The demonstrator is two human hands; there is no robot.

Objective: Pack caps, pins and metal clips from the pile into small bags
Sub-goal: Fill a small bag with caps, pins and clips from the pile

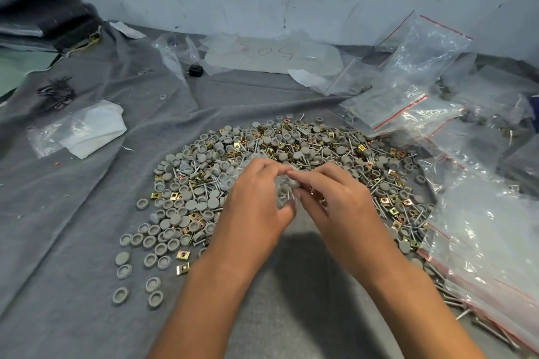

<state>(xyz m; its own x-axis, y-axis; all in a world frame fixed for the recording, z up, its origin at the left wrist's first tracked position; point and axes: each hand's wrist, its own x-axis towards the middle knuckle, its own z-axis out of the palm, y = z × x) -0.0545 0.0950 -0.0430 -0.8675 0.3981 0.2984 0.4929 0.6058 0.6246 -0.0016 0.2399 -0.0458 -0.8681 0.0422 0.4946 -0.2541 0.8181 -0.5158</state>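
A broad pile (291, 154) of grey round caps, silver pins and brass-coloured square clips lies on the grey cloth. Over its near middle, my left hand (256, 198) and my right hand (329, 192) meet, both curled round a small clear bag (287, 189). Grey caps show through the bag between my fingers. My right fingertips pinch its top edge near a cap, and my left thumb sits under it. Loose caps (151, 259) and a couple of clips (182, 261) are scattered at the pile's near left.
Clear zip bags with red strips (408, 96) are heaped at the right, more along the near right edge (481, 256). A folded white bag (90, 131) and dark wire bits (57, 95) lie at the left. A small black block (195, 70) sits near the wall.
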